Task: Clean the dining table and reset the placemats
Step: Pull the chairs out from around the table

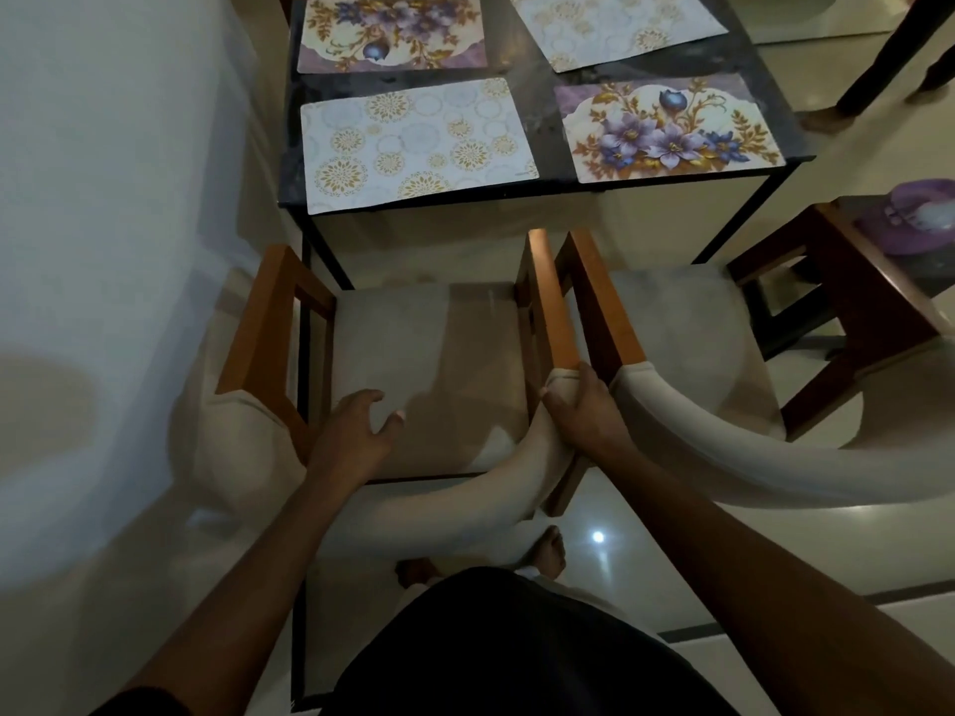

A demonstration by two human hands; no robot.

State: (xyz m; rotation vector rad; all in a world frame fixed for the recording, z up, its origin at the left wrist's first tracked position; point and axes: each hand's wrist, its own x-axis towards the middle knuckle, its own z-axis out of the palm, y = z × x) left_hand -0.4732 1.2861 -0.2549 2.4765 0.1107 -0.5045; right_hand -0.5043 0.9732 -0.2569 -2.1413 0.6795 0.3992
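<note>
Lying beyond both hands: four placemats on the table.

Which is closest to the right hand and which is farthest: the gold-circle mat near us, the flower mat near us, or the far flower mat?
From the right hand, in the head view:
1. Near flower mat, on the table's right front.
2. Near gold-circle mat, on the left front.
3. Far flower mat, back left.
</note>
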